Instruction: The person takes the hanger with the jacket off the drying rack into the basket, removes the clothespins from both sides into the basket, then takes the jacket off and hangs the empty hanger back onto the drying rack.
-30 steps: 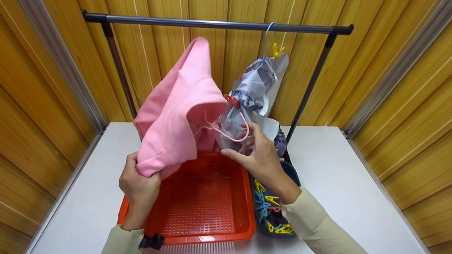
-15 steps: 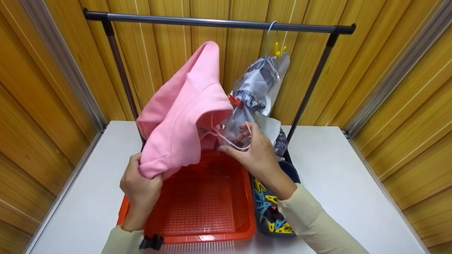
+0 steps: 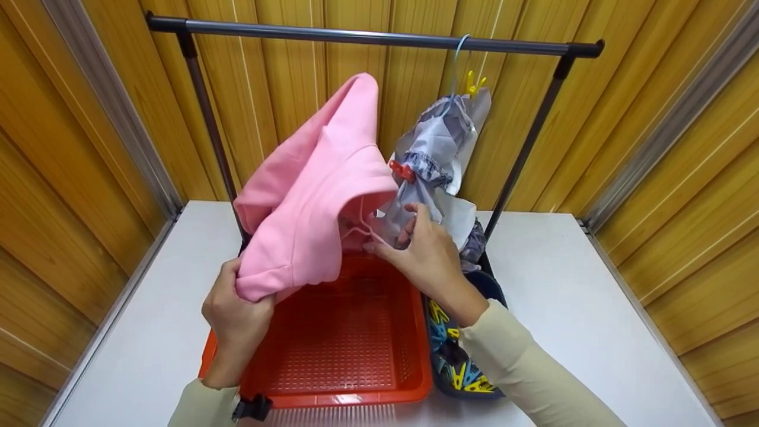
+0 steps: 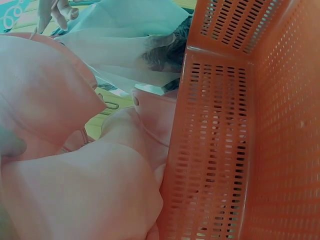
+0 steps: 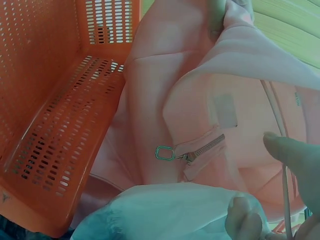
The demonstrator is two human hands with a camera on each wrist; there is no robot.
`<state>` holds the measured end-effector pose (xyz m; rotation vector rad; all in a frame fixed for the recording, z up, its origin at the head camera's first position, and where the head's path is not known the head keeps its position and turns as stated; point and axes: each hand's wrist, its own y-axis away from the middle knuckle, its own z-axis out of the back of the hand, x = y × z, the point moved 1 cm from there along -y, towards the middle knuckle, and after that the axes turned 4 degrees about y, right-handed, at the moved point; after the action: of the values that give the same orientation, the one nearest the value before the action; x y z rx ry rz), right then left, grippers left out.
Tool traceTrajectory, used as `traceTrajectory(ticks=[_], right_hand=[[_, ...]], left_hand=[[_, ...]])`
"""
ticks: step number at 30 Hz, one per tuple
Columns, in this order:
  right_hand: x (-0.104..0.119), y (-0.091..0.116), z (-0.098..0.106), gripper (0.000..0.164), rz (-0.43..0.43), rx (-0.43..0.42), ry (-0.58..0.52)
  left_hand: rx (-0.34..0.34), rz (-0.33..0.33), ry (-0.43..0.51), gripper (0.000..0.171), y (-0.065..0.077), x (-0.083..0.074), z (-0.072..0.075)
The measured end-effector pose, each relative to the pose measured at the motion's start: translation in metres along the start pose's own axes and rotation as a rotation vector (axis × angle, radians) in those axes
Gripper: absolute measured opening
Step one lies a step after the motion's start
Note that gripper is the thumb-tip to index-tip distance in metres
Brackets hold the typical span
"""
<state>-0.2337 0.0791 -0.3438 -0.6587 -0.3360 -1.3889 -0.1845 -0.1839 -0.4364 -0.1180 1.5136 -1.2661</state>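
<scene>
Garment [image 3: 296, 219], pink, is held up at the back of the red basket [image 3: 350, 399], opening turned toward the right hand [image 3: 430, 255]. My read on the step: working the cord [image 5: 286, 195] clear of that opening while the left hand [image 3: 237, 314] steadies the cloth. Next move, as I judge it, calls for a firm right-hand pinch on the cord with the left grip held; otherwise the cloth could swing and the cord slip inside. Right hand from my end: thumb and forefinger spread well apart in the head view, cord running in toward the thumb; right wrist view has the cord passing behind the thumb and down by the fingertips. Can't tell if the lower fingers hold it. Left hand grips a folded lower edge, fingertips mostly hidden by cloth. Position: garment rises from the left hand, leaning up and right to a peak lower than the bar [image 3: 320, 34]; its opening sits just left of the right thumb, and I can't confirm that hand touches the cloth. Zip [image 5: 206, 150] shows inside in the right wrist view. Grey piece [image 3: 436, 139] hangs just behind the right hand, so I'd watch for a snag on its red peg [image 3: 403, 171].
</scene>
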Motion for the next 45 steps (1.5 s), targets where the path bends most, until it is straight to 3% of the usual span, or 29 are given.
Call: traceTrajectory(ticks=[10,24,33,45], right_hand=[[-0.002,-0.003,-0.005,0.036,0.126,-0.117,0.041],[-0.007,-0.008,-0.01,0.041,0.225,-0.188,0.063],[-0.006,-0.01,-0.008,0.041,0.25,-0.226,0.054],[-0.009,-0.015,-0.003,0.039,0.233,-0.19,0.025]], left_hand=[[0.06,-0.045,0.014,0.038,-0.001,0.005,0.002],[0.232,0.036,-0.059,0.049,0.0,0.012,0.004],[0.37,0.009,-0.099,0.049,0.002,0.011,0.007],[0.484,-0.007,-0.184,0.045,0.003,0.012,0.012]])
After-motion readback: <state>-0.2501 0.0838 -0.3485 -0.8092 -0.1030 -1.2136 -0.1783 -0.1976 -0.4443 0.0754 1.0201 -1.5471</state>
